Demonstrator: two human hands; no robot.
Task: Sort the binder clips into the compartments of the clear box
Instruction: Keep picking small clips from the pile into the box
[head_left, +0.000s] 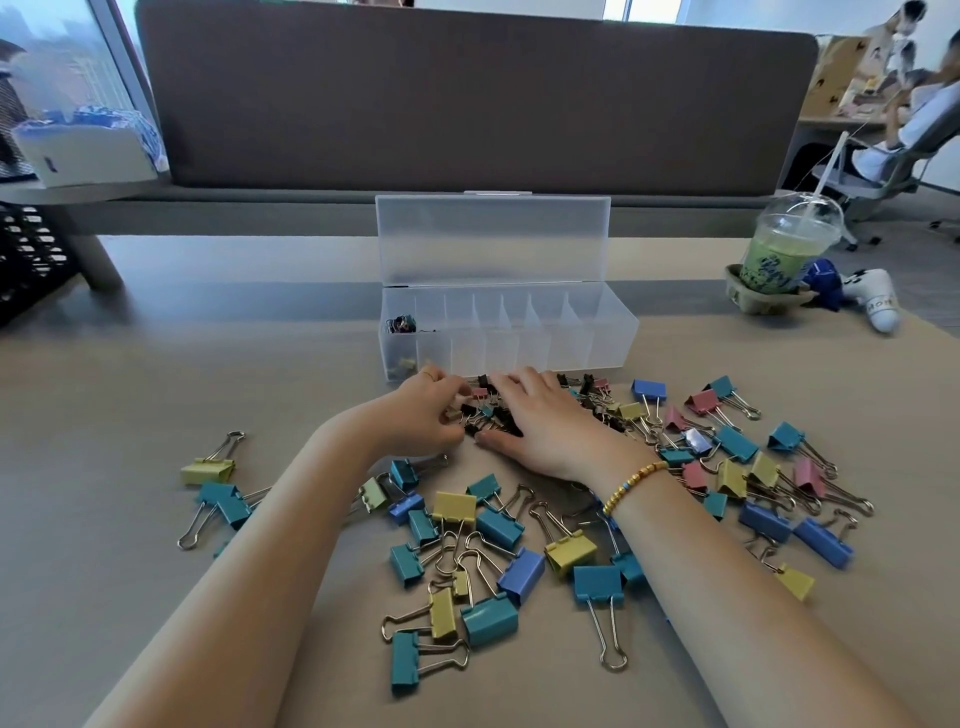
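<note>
Tan laminate table (130, 415) fills most of what I see, running up to a brown-grey partition panel (467, 104) at the far edge. Just this side of the panel stands the clear box (597, 332), lid up, its row of compartments running left to right. Only the leftmost compartment holds anything I can make out: a small cluster of tiny clips (401, 325), with a few more at its near end.

To the far right I see a green iced drink (784, 249) with a domed lid and straw, sitting in a cardboard holder.

Large binder clips (488, 618) in teal, yellow, blue and pink lie scattered over the near and right parts of the table, between and around my forearms. A heap of small black clips (493, 415) sits right in front of the box.

My left hand (421, 415) is curled, fingertips pinching at the small clips on the left edge of that heap. My right hand (545, 431) lies flat over the heap, fingers straight and spread, gripping nothing. A beaded bracelet (631, 483) circles that wrist.
</note>
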